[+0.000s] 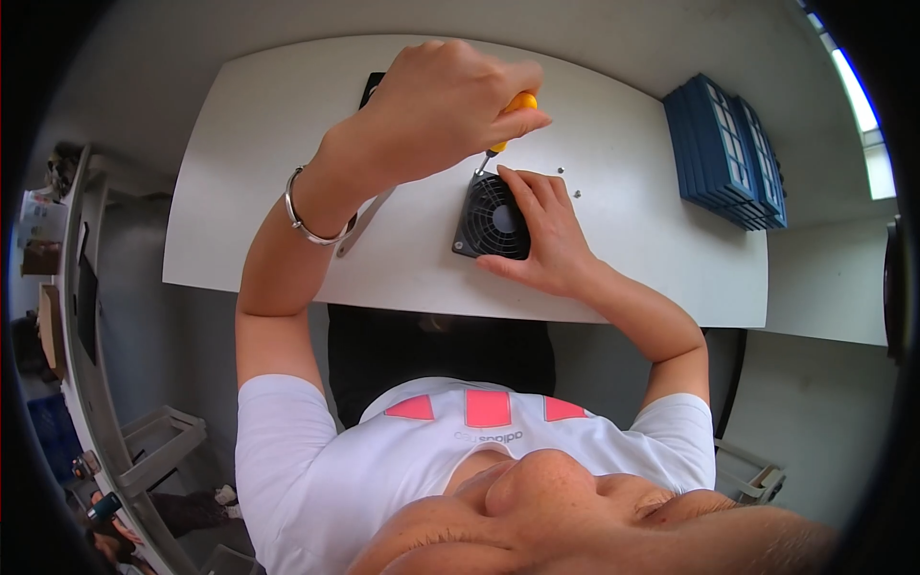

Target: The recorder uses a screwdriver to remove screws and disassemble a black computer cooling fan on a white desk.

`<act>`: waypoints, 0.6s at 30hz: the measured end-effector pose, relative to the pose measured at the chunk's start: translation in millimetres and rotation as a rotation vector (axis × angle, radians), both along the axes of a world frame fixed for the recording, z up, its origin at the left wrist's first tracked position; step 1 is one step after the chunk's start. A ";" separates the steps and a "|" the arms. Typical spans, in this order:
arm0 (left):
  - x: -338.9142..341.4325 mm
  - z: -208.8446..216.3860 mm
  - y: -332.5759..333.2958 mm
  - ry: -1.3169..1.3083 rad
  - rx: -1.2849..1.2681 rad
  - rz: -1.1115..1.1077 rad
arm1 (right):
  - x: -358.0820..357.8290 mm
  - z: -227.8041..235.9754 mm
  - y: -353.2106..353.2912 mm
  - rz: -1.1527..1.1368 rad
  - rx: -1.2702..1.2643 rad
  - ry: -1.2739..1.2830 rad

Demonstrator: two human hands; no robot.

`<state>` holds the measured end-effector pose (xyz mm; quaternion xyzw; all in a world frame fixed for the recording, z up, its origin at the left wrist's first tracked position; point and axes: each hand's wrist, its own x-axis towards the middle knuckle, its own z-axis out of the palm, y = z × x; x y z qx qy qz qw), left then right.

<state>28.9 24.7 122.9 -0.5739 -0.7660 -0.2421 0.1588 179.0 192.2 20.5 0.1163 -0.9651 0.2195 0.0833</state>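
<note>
My left hand (450, 105) is closed around the yellow handle of a screwdriver (523, 102). Its shaft slants down, and the tip meets the upper left corner of a square black fan (475, 225) with a round grille. A screw head shows at the fan's lower left corner. Against the fan's right side, my right hand (551, 230) grips the frame, fingers at the top edge and thumb at the bottom. Two small screws (577, 194) lie on the table to the right of the fan. Part of a black object (370, 90) shows behind my left wrist, mostly hidden.
The white table (661, 278) spans the area before me. A flat metal strip (356, 233) lies partly under my left forearm. Blue stacked bins (709, 144) stand at the table's right edge. A shelf rack (81, 278) with assorted items is on the far left.
</note>
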 end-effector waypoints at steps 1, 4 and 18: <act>0.3 -3.9 1.8 -0.001 0.003 0.004 | -0.2 0.5 -0.1 0.004 0.003 -0.001; -3.6 -11.1 5.6 0.146 0.055 0.138 | 0.2 1.9 0.6 -0.002 0.012 -0.008; -7.8 13.5 -16.5 -0.189 -0.267 -0.001 | 0.2 -0.2 -0.1 -0.005 0.011 -0.029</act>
